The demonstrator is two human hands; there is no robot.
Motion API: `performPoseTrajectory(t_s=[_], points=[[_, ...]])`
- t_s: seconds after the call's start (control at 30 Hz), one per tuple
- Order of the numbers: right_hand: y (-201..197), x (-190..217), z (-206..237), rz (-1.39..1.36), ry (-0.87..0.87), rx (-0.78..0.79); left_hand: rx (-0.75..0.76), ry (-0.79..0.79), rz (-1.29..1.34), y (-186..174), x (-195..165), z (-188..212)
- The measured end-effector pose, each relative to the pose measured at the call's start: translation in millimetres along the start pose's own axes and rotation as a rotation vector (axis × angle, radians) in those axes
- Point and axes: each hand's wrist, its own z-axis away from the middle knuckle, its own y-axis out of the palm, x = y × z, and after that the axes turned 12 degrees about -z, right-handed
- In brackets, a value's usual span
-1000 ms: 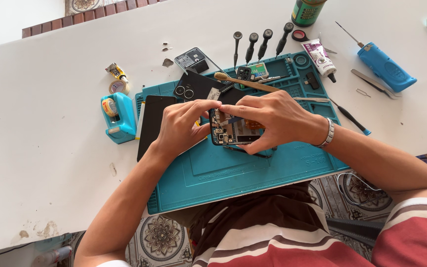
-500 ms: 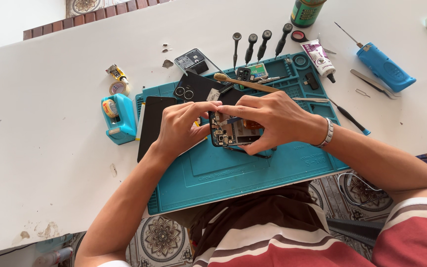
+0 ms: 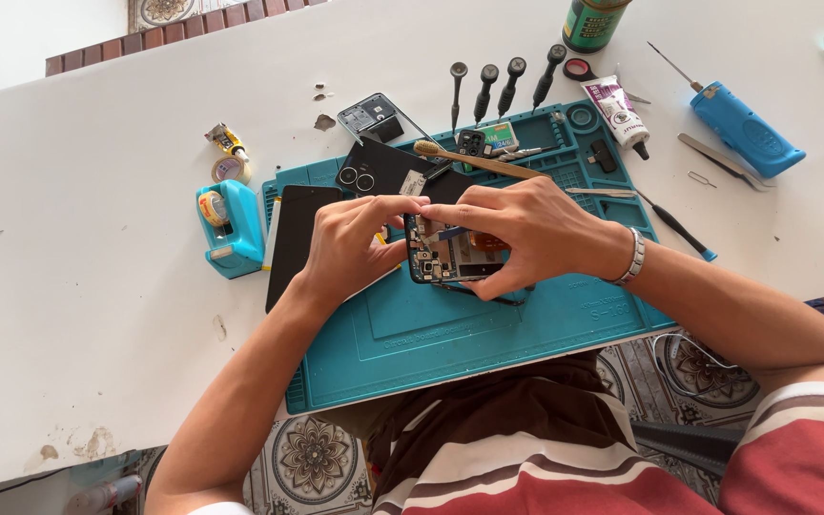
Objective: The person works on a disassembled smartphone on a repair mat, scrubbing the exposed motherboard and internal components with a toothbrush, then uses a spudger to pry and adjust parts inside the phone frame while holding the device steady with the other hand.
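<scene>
An opened phone [image 3: 442, 254] with its circuit boards showing lies on a teal repair mat [image 3: 450, 329]. My right hand [image 3: 526, 229] wraps over the phone's right part, fingers curled on its edge and thumb underneath. My left hand [image 3: 350, 243] pinches at the phone's upper left corner with thumb and forefinger. A black phone screen [image 3: 296, 238] lies flat on the mat just left of my left hand. A black back cover [image 3: 383, 170] with camera rings rests behind the hands.
A wooden toothbrush [image 3: 474, 162], tweezers [image 3: 598, 192] and several black screwdrivers [image 3: 503, 86] sit at the mat's far side. A teal tape dispenser [image 3: 229, 227] stands left of the mat. A blue electric tool [image 3: 744, 126], a glue tube [image 3: 619, 112] and a green can [image 3: 591, 23] lie on the white table [image 3: 78, 315].
</scene>
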Motion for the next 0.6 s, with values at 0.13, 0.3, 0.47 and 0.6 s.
performPoseTrajectory(t_s=[0.13, 0.3, 0.47, 0.6], points=[[-0.2, 0.1, 0.1, 0.001, -0.009, -0.005, -0.002, 0.019, -0.051, -0.1, 0.1, -0.7], [0.0, 1.3, 0.0, 0.008, 0.005, 0.002, -0.005, 0.026, -0.090, -0.3, 0.4, 0.4], [0.1, 2.6, -0.2, 0.017, 0.024, 0.012, -0.005, 0.030, -0.090, 0.2, 1.6, 1.4], [0.6, 2.3, -0.5, 0.000, 0.012, 0.011, -0.004, 0.021, -0.077, 1.5, 2.1, 1.8]])
